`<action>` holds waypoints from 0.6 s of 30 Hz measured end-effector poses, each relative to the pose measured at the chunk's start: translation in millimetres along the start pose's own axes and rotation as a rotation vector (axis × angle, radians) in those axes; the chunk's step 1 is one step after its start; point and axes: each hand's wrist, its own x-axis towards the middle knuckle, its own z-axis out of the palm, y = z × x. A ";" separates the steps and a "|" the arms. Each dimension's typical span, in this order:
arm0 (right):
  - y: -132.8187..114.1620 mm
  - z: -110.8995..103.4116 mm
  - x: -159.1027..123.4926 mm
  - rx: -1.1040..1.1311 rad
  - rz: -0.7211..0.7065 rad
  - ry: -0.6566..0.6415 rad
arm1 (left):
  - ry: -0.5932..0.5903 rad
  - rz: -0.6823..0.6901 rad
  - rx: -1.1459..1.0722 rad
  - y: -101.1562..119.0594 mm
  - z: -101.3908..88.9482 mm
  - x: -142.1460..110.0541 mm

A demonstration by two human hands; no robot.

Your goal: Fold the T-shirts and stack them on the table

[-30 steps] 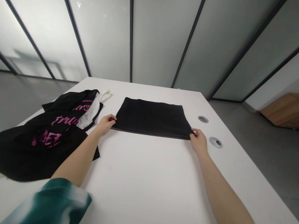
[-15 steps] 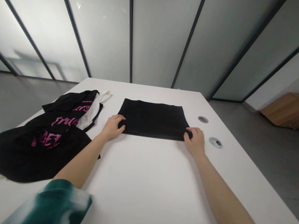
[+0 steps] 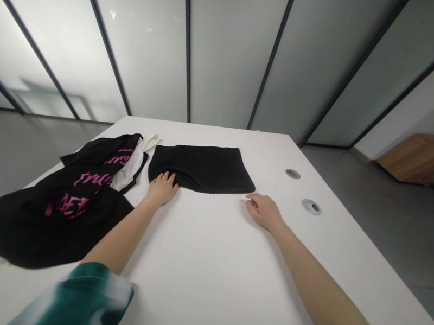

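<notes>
Black cloth (image 3: 208, 166): one, on the counter (image 3: 200, 269)
My left fingers (image 3: 165, 178): spread over its near edge
My right fingers (image 3: 256, 198): half-curled by its corner; grip unclear
Printed garments (image 3: 36, 233): overlapping, I can't count
Grommets (image 3: 306, 205): two

Black cloth (image 3: 207, 169) edge partly behind left hand (image 3: 162, 189)

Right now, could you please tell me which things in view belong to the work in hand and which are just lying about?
In use, it seems:
black cloth, left hand on it, right hand by its near right corner
table beneath

Apparently just lying about:
printed fabric
cabinet
</notes>
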 end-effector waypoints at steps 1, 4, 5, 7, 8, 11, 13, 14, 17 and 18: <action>2.1 1.4 0.3 -0.008 -0.002 0.016 | 0.008 -0.011 0.039 2.8 -3.3 -2.5; 6.6 6.4 1.6 -0.011 -0.013 0.038 | -0.031 0.043 0.116 11.5 -15.9 -10.4; 7.7 8.1 2.4 -0.013 -0.009 0.035 | -0.062 0.090 0.117 14.1 -21.0 -12.9; 10.1 11.2 4.3 -0.037 0.021 0.024 | -0.149 0.215 0.050 19.1 -32.0 -17.7; 11.7 12.4 5.3 -0.061 0.051 0.022 | -0.224 0.298 -0.028 21.6 -37.5 -20.1; 18.4 14.8 7.5 -0.137 0.182 0.043 | -0.533 0.572 -0.390 29.1 -50.0 -25.3; 23.2 15.5 7.5 -0.156 0.254 0.058 | -0.544 0.643 -0.581 33.3 -51.0 -25.2; 25.0 15.7 7.0 -0.156 0.268 0.057 | -0.447 0.614 -0.598 34.8 -48.6 -23.9; 25.0 16.3 4.6 -0.133 0.209 0.016 | -0.094 0.403 -0.358 36.4 -31.8 -18.6; 23.1 16.5 3.7 -0.121 0.161 -0.011 | -0.056 0.352 -0.245 36.4 -24.6 -17.6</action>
